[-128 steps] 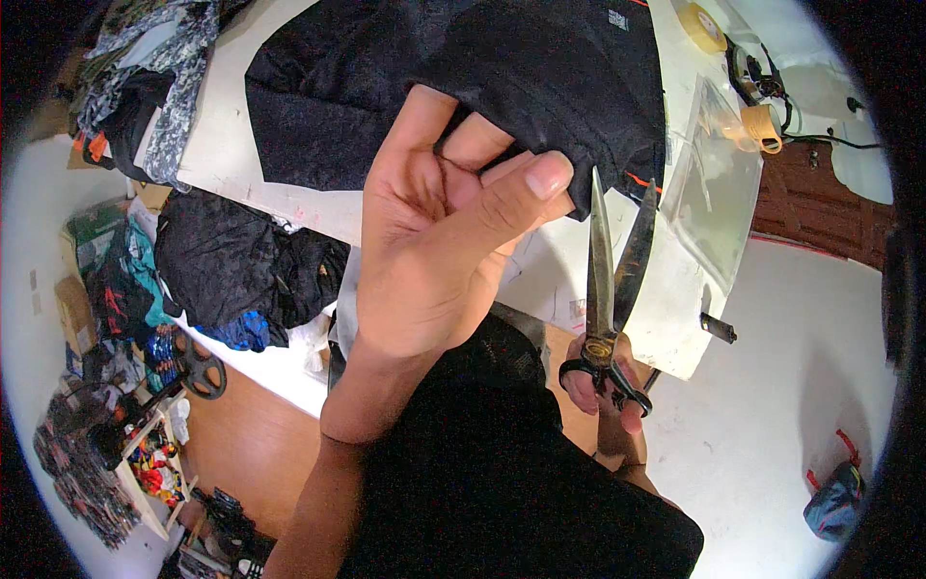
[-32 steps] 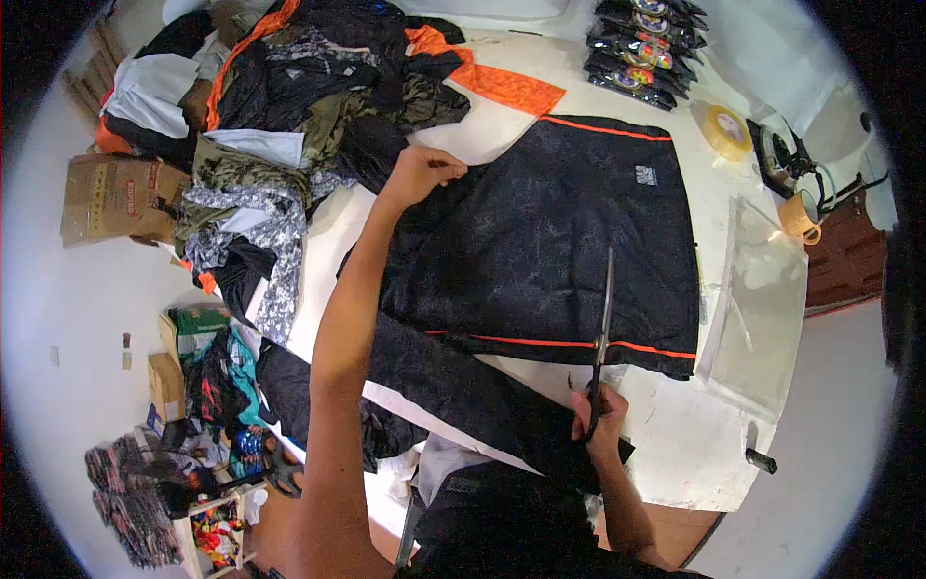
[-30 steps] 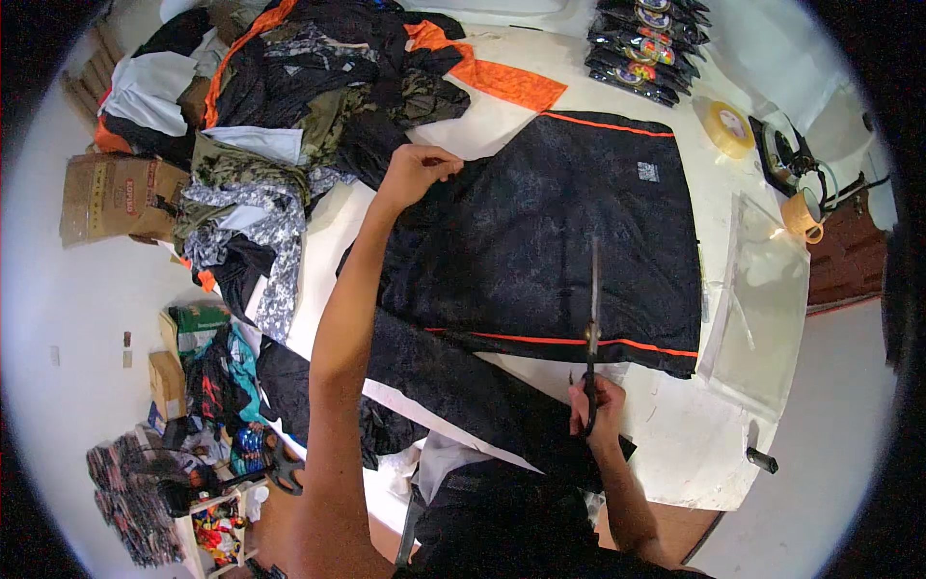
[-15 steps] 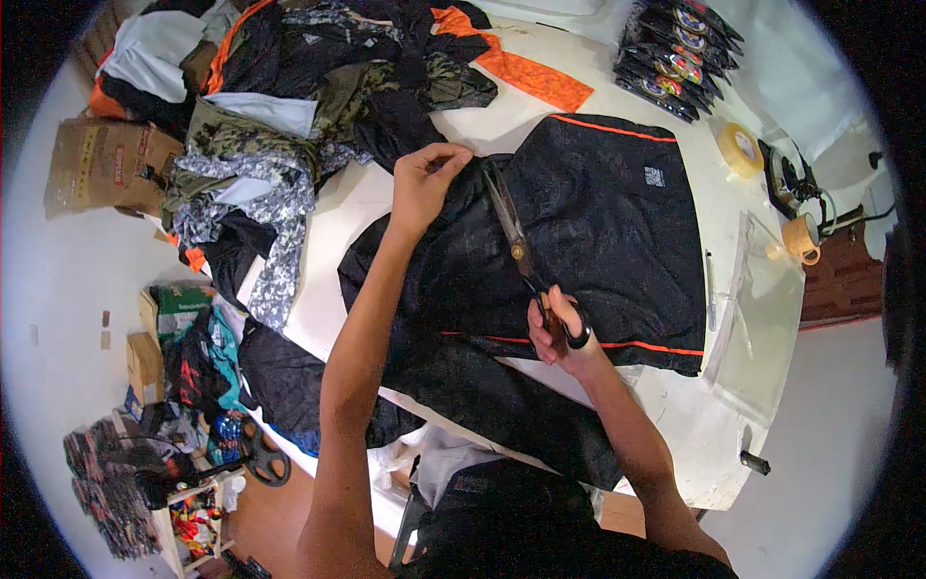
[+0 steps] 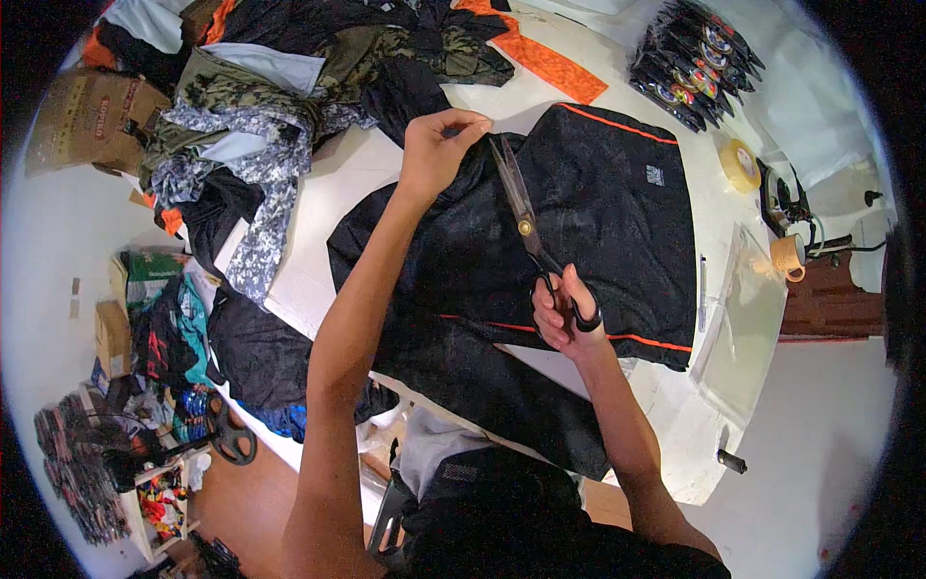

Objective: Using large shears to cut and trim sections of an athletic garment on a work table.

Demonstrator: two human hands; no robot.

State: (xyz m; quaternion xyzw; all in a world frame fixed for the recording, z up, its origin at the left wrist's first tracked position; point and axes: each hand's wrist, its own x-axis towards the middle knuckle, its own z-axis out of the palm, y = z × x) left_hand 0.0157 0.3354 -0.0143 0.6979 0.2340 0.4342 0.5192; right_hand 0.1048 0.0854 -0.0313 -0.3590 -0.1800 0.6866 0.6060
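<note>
A black garment with orange piping (image 5: 617, 212) lies spread over the white table. My right hand (image 5: 567, 307) grips the black handles of large fabric scissors (image 5: 521, 207), thumb in one loop. Their blades point away from me over the garment, with the tips by its far edge. Just left of the tips, my left hand (image 5: 439, 150) is raised with thumb and forefinger pinched together. Whatever the pinch holds is too small to make out. Black cloth lies right beneath that hand.
Camouflage, black and orange clothes (image 5: 280, 106) are heaped at the far left, beside a cardboard box (image 5: 96, 121). Toward the right lie a tape roll (image 5: 740, 165), a pen (image 5: 701, 289), a clear plastic sheet (image 5: 738, 318) and a tan tape roll (image 5: 787, 255). Packed black items (image 5: 690, 72) stand far right.
Both hands and the scissors have moved slightly farther from me and to the right. The left hand still pinches, and the scissors stay in the right hand. The whole view has shifted a little.
</note>
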